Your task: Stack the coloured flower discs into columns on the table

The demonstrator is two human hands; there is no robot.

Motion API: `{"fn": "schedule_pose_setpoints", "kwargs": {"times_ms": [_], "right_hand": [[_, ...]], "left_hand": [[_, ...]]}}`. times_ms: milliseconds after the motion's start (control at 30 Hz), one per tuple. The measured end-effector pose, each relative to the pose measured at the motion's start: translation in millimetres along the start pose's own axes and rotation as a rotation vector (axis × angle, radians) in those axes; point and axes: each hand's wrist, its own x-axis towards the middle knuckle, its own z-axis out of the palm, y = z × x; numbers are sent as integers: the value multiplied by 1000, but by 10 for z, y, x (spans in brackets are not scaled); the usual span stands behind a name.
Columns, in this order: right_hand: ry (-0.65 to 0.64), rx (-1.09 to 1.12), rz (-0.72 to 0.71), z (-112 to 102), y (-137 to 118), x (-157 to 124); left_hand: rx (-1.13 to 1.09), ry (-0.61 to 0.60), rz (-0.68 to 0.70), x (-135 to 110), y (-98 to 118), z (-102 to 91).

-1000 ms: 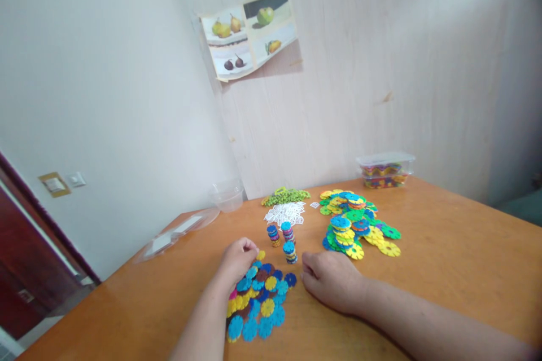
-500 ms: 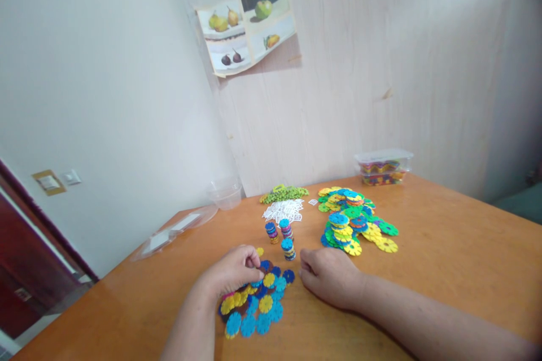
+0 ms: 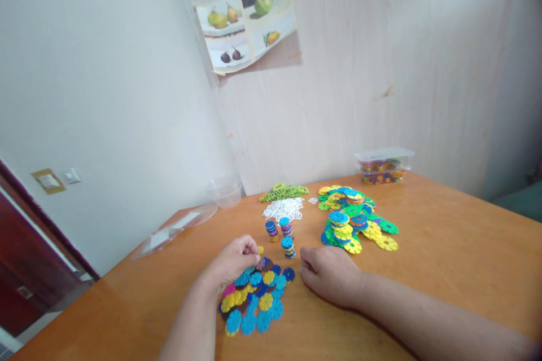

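Observation:
My left hand (image 3: 237,258) is closed in a pinch at the far edge of a loose pile of small notched plastic discs (image 3: 266,303), blue, yellow and brown. A brownish notched disc (image 3: 261,263) shows at its fingertips. My right hand (image 3: 330,275) rests on the table, fingers curled in; what they hold, if anything, is hidden. Between and beyond the hands stand three short upright stacks of discs: a near stack (image 3: 288,247), a left stack (image 3: 271,231) and a back stack (image 3: 286,228).
Larger notched discs (image 3: 353,220) lie heaped on the right. White flat pieces (image 3: 283,210) and green pieces (image 3: 284,193) lie toward the wall. A lidded clear box (image 3: 383,167), a clear tub (image 3: 225,193) and a clear lid (image 3: 173,232) sit on the wooden table (image 3: 440,242).
My left hand has moved slightly away from me, uncovering more blue discs, and a brownish disc now shows at its fingertips. My right hand has stayed in place.

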Motion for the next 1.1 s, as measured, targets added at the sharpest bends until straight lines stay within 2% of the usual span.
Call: {"fn": "schedule_pose_setpoints", "kwargs": {"times_ms": [200,300,567,733,1000,1100], "right_hand": [[4,-3,0,5,8,8],[6,0,-6,2,5,8],[-2,-1,3,10,1,8],[-8,0,5,-6,5,4],[12,19,-2,13,10,7],[18,11,-1,18,10,2]], "left_hand": [[-133,306,30,155,-111,-35],[-115,373,5,211,-164,-22],[-88,336,-22,314,-225,81],[-22,332,-74,285,-211,105],[62,336,-68,251,-158,103],[52,244,-33,172,-88,70]]}}
